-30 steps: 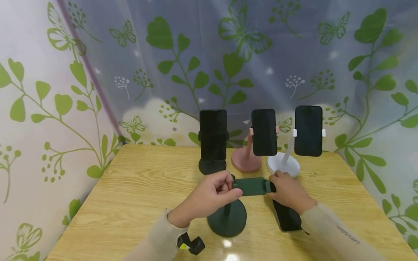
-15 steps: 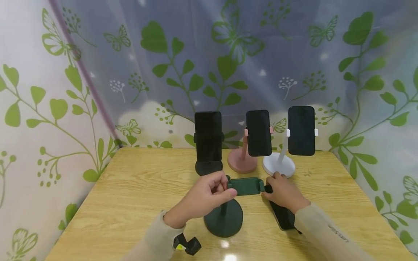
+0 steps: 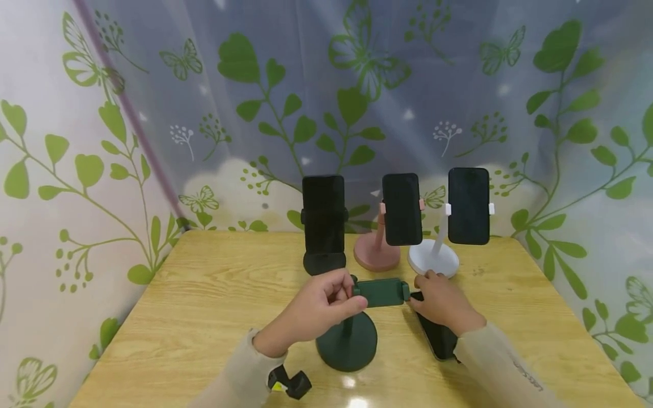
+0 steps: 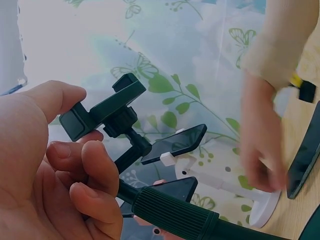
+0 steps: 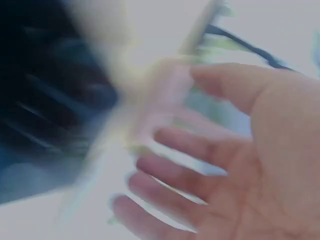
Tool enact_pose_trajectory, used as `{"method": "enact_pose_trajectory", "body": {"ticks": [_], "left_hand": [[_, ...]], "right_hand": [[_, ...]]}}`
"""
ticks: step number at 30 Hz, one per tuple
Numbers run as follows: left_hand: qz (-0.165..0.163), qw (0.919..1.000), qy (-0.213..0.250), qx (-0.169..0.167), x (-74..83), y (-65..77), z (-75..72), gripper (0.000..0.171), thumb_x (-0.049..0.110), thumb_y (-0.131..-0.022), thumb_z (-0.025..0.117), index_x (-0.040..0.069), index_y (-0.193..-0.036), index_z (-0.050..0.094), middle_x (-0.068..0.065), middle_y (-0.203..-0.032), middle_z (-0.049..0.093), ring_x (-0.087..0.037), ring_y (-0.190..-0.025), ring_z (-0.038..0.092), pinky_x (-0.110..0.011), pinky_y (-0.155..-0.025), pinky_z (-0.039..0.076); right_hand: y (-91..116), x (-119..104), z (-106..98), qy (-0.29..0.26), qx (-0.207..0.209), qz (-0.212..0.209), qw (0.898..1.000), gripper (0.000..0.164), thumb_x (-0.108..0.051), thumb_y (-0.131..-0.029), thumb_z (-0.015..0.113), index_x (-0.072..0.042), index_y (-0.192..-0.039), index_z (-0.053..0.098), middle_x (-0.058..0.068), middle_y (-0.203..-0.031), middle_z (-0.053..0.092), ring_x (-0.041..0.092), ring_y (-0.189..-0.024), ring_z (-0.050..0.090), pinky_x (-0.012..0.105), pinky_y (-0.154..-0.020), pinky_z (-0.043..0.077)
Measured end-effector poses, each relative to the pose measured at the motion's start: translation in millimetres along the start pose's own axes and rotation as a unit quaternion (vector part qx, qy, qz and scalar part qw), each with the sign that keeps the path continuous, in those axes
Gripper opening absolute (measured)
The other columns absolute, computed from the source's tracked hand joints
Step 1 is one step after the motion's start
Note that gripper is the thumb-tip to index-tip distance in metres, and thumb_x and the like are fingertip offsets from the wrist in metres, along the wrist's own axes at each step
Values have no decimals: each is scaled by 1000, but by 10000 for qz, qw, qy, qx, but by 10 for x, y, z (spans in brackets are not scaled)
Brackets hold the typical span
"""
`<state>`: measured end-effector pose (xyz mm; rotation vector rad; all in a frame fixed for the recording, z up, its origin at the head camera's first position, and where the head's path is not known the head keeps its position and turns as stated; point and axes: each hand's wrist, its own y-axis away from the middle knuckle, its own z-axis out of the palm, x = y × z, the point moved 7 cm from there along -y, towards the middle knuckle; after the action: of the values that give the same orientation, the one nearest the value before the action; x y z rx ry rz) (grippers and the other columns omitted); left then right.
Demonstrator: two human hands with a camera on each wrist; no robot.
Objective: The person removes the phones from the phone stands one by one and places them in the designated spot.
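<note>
My left hand [image 3: 321, 309] pinches the left end of the dark green phone stand's clamp [image 3: 380, 292]. In the left wrist view, the thumb lies over one end of the clamp [image 4: 110, 107], with a fingertip below it and the other fingers curled near the post. The round green base [image 3: 348, 343] sits on the table. My right hand [image 3: 445, 300] is just right of the clamp, over a black phone [image 3: 439, 337] lying on the table. In the blurred right wrist view, the right hand [image 5: 215, 150] has parted, loosely bent fingers and holds nothing.
Behind stand a black phone stand [image 3: 324, 263], a pink one [image 3: 376, 252] and a white one [image 3: 433, 258], each bearing an upright phone. A patterned cloth [image 3: 255, 141] rises along the wooden table's [image 3: 204, 294] back edge.
The head view has shifted slightly, moving the scene left in the picture. My left hand keeps its hold on the clamp, and my right hand stays beside the clamp with only a small shift.
</note>
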<state>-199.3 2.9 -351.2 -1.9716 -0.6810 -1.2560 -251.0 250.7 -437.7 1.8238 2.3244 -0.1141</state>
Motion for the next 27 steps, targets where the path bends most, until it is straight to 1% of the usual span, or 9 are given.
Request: {"method": "enact_pose_trajectory", "body": {"ticks": [2, 4, 7, 10, 12, 14, 19, 23, 27], "left_hand": [[1, 10000, 12, -24, -5, -6, 9, 23, 21, -102, 70, 6, -90, 56, 0, -61, 38, -9, -53, 36, -23, -55, 35], [13, 10000, 53, -34, -5, -12, 14, 23, 20, -102, 69, 6, -90, 56, 0, -61, 38, -9, -53, 36, -23, -55, 35], [39, 9999, 87, -32, -4, -13, 13, 22, 19, -101, 69, 6, -90, 56, 1, -61, 39, -9, -53, 36, -23, -55, 35], [48, 9999, 131, -53, -3, -7, 12, 21, 18, -102, 69, 5, -91, 56, 0, -62, 42, -9, -53, 39, -23, -54, 36], [38, 9998, 151, -84, -9, -8, 11, 21, 18, -102, 68, 5, -92, 56, 0, -62, 44, -9, -53, 40, -23, -53, 37], [30, 9997, 208, -106, -8, -7, 19, 21, 18, -102, 68, 5, -92, 55, 0, -62, 46, -9, -53, 42, -23, -52, 37], [70, 9996, 226, -152, -6, -19, 22, 19, 17, -102, 68, 5, -93, 57, 0, -64, 47, -10, -54, 44, -23, -53, 39], [34, 9999, 44, -155, -19, -9, 16, 13, 18, -102, 68, 5, -102, 63, -1, -71, 57, -11, -59, 54, -24, -56, 46], [-64, 9999, 10, -136, -14, 15, 10, 17, 19, -103, 67, 5, -113, 66, -4, -81, 68, -13, -69, 66, -28, -59, 53]], "right_hand": [[124, -112, -226, -444, -58, -163, 9989, 25, -28, -100, 68, -7, -113, 69, 5, -101, 68, 22, -87, 65, 46, -77, 57], [276, -222, -515, -889, 89, -232, 9957, 17, -25, -103, 64, -12, -111, 70, -1, -97, 69, 15, -84, 65, 42, -75, 56], [499, -377, -937, -1334, 831, -304, 9871, 12, -24, -104, 62, -15, -110, 69, -7, -93, 67, 11, -83, 62, 39, -74, 54], [653, -545, -1182, -1404, 1793, -578, 9720, 8, -19, -103, 63, -16, -107, 70, -9, -90, 66, 8, -80, 60, 36, -72, 54], [707, -649, -1230, -1327, 2186, -823, 9632, 6, -16, -102, 65, -17, -105, 69, -10, -90, 65, 7, -79, 59, 34, -71, 55], [733, -723, -1230, -1201, 2379, -980, 9588, 5, -14, -100, 66, -17, -103, 69, -10, -91, 65, 6, -79, 59, 33, -71, 56], [748, -772, -1208, -1046, 2660, -935, 9537, 8, -14, -98, 67, -15, -105, 69, -7, -92, 65, 10, -80, 62, 36, -71, 55], [763, -778, -1229, -1119, 2862, -988, 9465, 9, -12, -97, 68, -14, -106, 69, -5, -93, 64, 11, -81, 62, 36, -71, 56], [788, -796, -1266, -1276, 2987, -1150, 9388, 12, -8, -95, 69, -14, -105, 69, -7, -96, 65, 11, -82, 62, 35, -72, 58]]}}
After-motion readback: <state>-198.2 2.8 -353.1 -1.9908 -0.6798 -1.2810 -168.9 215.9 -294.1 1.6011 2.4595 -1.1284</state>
